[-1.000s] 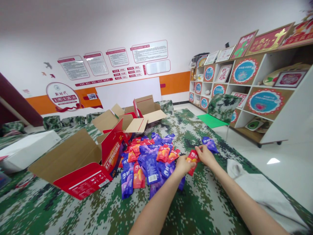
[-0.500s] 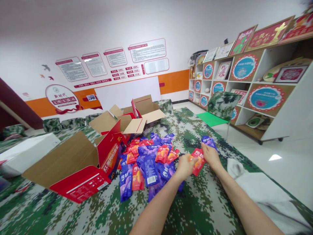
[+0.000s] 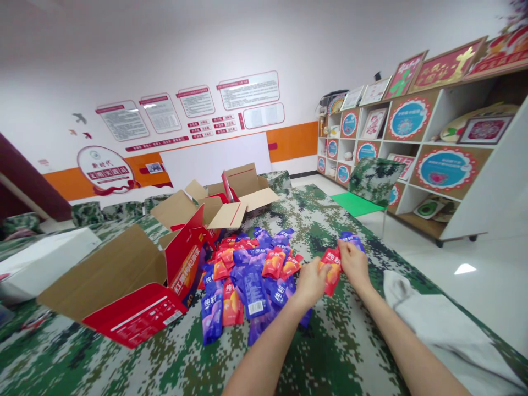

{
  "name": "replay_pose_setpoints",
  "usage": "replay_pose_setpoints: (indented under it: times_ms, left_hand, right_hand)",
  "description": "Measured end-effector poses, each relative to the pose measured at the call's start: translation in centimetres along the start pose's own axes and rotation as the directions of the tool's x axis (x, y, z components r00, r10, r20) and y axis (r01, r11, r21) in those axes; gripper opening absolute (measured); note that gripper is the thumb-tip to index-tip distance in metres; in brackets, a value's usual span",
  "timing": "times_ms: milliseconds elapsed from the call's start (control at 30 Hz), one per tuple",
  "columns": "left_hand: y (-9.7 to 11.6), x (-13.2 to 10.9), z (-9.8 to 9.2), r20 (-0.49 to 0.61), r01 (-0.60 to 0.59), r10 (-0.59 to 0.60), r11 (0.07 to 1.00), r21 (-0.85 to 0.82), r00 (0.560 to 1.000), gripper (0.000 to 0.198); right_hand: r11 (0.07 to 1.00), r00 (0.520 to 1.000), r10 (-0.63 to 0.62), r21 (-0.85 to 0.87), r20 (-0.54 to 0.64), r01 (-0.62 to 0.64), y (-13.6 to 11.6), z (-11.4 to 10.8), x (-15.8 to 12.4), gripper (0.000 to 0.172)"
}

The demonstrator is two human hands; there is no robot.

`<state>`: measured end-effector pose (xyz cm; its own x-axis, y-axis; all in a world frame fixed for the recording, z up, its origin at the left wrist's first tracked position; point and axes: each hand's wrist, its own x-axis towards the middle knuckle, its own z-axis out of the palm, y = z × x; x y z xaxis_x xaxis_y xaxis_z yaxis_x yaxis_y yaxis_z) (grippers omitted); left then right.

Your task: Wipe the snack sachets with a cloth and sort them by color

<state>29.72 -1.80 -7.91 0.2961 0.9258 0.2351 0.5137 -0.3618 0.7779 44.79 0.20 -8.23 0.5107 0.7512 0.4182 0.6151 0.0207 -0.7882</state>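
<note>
Camo table: left hand & right hand pinch red pouch, print half-hidden.

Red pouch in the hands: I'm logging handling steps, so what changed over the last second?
Little. The left hand and right hand kept hold of the red pouch, the right hand edging slightly rightward. Nothing was picked up or let go. The pouch pile, open cartons and purple pouch stayed put.

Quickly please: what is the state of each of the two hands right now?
Left hand: closed on the small red plastic snack pouch, at its lower side.
Right hand: closed on the same pouch, at its top.
</note>
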Motion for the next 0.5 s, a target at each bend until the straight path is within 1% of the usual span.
replay_pose_setpoints:
  times_ms: [67, 133, 233, 300, 333, 400, 433, 467, 500]
  left_hand:
    - [-0.1, 0.0, 0.5, -0.056, 0.057, -0.058, 0.998, -0.025, 0.997, 0.036]
    - [-0.4, 0.2, 0.9, -0.117, 0.090, -0.098, 0.994, -0.069, 0.988, 0.039]
    - [-0.8, 0.3, 1.2, -0.179, 0.138, -0.152, 0.986, -0.089, 0.972, 0.040]
    - [-1.0, 0.3, 1.1, -0.182, 0.175, -0.184, 0.982, -0.066, 0.966, 0.040]
    - [-1.0, 0.2, 1.0, -0.171, 0.187, -0.193, 0.981, -0.053, 0.966, 0.039]
    - [-0.9, 0.0, 0.7, -0.133, 0.205, -0.210, 0.977, -0.049, 0.969, 0.034]
    - [-0.8, -0.1, 0.6, -0.110, 0.221, -0.226, 0.974, -0.058, 0.968, 0.032]
    - [-0.7, -0.2, 0.6, -0.089, 0.241, -0.246, 0.968, -0.070, 0.965, 0.030]
    - [-0.7, -0.2, 0.6, -0.070, 0.259, -0.265, 0.962, -0.084, 0.962, 0.028]
  right_hand:
    - [0.995, 0.996, 0.080, 0.060, 0.033, -0.082, 0.0, 0.3, -0.6, 0.047]
    - [0.983, 0.982, 0.115, 0.122, 0.149, -0.134, -0.2, 0.7, -1.7, 0.046]
    - [0.967, 0.932, 0.083, 0.197, 0.353, -0.161, -0.4, 1.4, -3.4, 0.040]
    - [0.965, 0.911, 0.073, 0.200, 0.405, -0.167, -0.4, 1.6, -3.8, 0.040]
    - [0.980, 0.910, 0.076, 0.137, 0.407, -0.143, -0.3, 1.6, -3.5, 0.041]
    - [0.993, 0.916, 0.088, -0.111, 0.391, -0.048, 0.2, 1.2, -2.1, 0.046]
    - [0.963, 0.921, 0.094, -0.270, 0.378, 0.012, 0.6, 0.9, -1.2, 0.048]
    - [0.927, 0.926, 0.107, -0.373, 0.363, 0.040, 1.0, 0.5, -0.2, 0.049]
    - [0.898, 0.927, 0.116, -0.436, 0.357, 0.055, 1.5, 0.1, 0.8, 0.048]
